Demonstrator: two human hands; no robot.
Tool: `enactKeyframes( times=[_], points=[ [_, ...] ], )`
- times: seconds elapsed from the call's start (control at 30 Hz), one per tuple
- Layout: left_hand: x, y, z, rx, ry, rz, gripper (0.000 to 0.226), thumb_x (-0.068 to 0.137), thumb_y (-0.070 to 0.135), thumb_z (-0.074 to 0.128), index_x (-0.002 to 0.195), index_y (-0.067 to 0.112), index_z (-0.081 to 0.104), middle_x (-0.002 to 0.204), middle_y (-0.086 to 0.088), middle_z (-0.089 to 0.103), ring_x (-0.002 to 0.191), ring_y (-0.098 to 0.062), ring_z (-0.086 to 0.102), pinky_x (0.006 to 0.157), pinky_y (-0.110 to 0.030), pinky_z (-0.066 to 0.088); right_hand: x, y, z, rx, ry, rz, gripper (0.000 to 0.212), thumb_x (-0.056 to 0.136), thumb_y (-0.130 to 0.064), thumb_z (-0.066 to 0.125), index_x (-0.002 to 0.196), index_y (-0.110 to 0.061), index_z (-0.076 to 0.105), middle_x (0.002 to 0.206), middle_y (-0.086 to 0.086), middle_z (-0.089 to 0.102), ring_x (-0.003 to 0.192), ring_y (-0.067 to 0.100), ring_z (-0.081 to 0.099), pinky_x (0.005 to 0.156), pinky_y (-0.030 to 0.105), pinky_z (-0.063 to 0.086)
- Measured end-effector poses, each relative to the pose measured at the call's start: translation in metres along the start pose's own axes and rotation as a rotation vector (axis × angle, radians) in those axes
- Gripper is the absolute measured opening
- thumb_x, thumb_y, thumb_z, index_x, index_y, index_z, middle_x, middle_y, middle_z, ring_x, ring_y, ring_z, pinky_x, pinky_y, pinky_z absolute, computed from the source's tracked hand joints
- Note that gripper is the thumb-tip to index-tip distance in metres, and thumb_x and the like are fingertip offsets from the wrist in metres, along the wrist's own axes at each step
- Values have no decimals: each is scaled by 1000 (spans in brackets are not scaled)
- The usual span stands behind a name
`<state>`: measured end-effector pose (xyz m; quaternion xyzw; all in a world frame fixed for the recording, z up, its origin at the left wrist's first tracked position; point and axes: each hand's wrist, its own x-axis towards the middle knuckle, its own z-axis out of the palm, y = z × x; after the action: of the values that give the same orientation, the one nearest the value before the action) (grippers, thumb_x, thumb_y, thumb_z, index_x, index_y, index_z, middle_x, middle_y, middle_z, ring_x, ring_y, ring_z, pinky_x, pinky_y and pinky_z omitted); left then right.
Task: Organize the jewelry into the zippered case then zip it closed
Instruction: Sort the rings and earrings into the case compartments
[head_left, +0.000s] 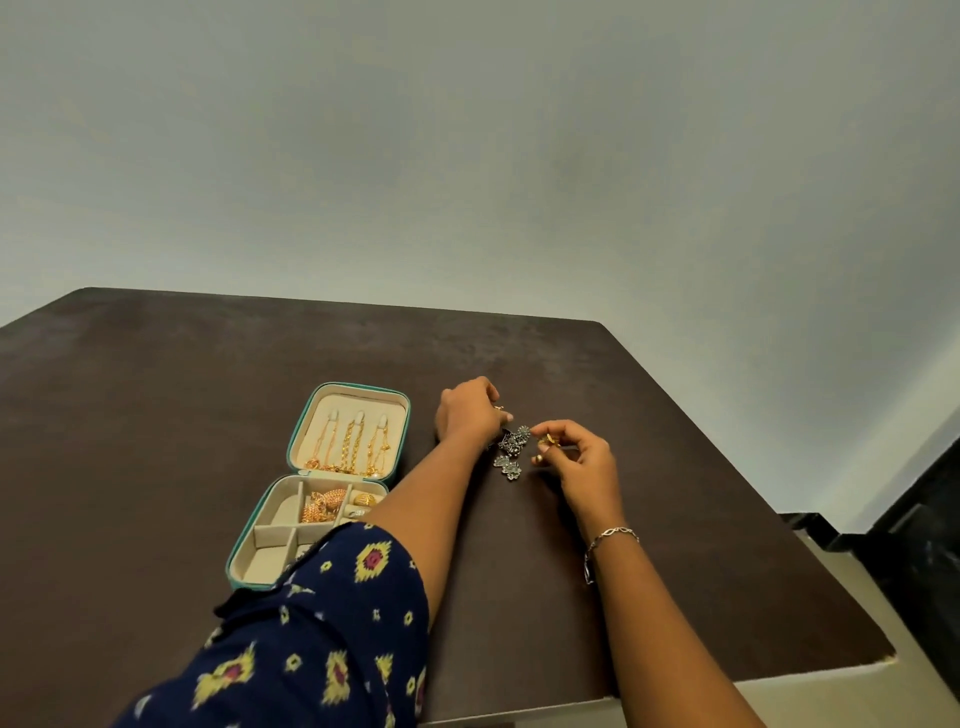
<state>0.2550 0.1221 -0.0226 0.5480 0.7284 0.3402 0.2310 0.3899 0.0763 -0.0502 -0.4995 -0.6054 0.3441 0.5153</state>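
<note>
Right hand (583, 460) pinches a small gold piece (545, 442); left hand (467, 410) curls beside silver earrings (511, 451), grip unclear.

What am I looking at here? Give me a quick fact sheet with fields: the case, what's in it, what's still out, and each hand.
Case: teal zippered case, lying open on the dark table
Lid: gold chains hang inside
Tray: pinkish-gold pieces; near compartments bare
Still out: dark silver pieces on the table between the hands
Left hand: fingers curled down by the silver pieces; grip unclear
Right hand: pinches a small gold piece
</note>
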Motion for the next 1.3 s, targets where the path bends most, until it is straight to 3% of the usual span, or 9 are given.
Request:
enactKeyframes(
  times=[0.1, 0.23, 0.37, 0.47, 0.63, 0.87, 1.03, 1.13, 1.3],
  points=[
    [-3, 1, 4, 65, 38, 18, 15, 83, 14, 63, 96, 20, 62, 109, -2, 65, 112, -21, 51, 86, -31, 41, 0, 0, 0, 31, 1, 33, 28, 82, 0, 59, 72, -26, 66, 75, -2, 66, 64, 18, 66, 71, 37, 52],
    [-8, 1, 2, -40, 82, -5, 20, 81, 2, 52, 85, 21, 58, 106, -6, 65, 103, -26, 56, 81, -31, 42, 0, 0, -1, 60, 9, 52, 22, 82, -3, 62, 75, -23, 68, 71, 0, 66, 65, 18, 67, 75, 40, 54],
    [-15, -2, -5, -151, 129, 23, 21, 84, 0, 50, 99, 10, 62, 110, -12, 63, 102, -27, 57, 83, -32, 43, 1, 0, -1, 70, 14, 54, 23, 83, -4, 61, 77, -25, 68, 75, 4, 68, 71, 18, 66, 76, 37, 56],
    [-29, -3, -6, -259, 163, 59, 20, 84, -2, 52, 98, 6, 63, 106, -13, 63, 99, -27, 59, 82, -32, 46, 2, 1, -1, 78, 10, 60, 24, 82, -5, 63, 76, -27, 69, 75, 2, 68, 73, 18, 66, 75, 36, 56],
    [-74, -6, -9, -379, 230, 155, 15, 83, 1, 57, 93, 9, 64, 91, -9, 60, 83, -19, 57, 73, -23, 42, -4, -4, -3, 85, -1, 42, 18, 82, -4, 64, 78, -22, 70, 73, 0, 67, 65, 12, 60, 65, 25, 50],
    [-120, -26, -6, -516, 203, 151, 21, 80, -1, 60, 86, 19, 61, 84, -5, 60, 66, -2, 48, 62, -9, 37, -21, -11, -8, 132, -118, 87, 16, 81, 4, 60, 79, -9, 70, 78, 10, 67, 69, 13, 57, 60, 19, 49],
    [-134, -43, -6, -494, 151, 182, 31, 82, 1, 58, 93, 27, 68, 88, -4, 61, 69, -6, 51, 67, -15, 41, -47, -18, -8, 232, -115, 93, 21, 80, 6, 58, 77, -10, 72, 72, 6, 69, 65, 14, 56, 59, 23, 45],
    [-140, -45, -8, -541, 100, 211, 43, 81, -4, 56, 78, 37, 67, 87, 0, 60, 74, -13, 58, 71, -28, 48, -61, -22, -4, 281, -110, 81, 20, 81, 7, 57, 80, -8, 70, 71, 5, 70, 66, 11, 62, 63, 21, 48],
    [-147, -47, -10, -547, 86, 206, 27, 79, -7, 55, 81, 14, 72, 87, 0, 64, 82, -12, 62, 80, -35, 53, -71, -20, 7, 124, -67, 2, 25, 82, 1, 61, 83, -21, 73, 82, 1, 71, 77, 11, 64, 73, 26, 51]
  ],
)
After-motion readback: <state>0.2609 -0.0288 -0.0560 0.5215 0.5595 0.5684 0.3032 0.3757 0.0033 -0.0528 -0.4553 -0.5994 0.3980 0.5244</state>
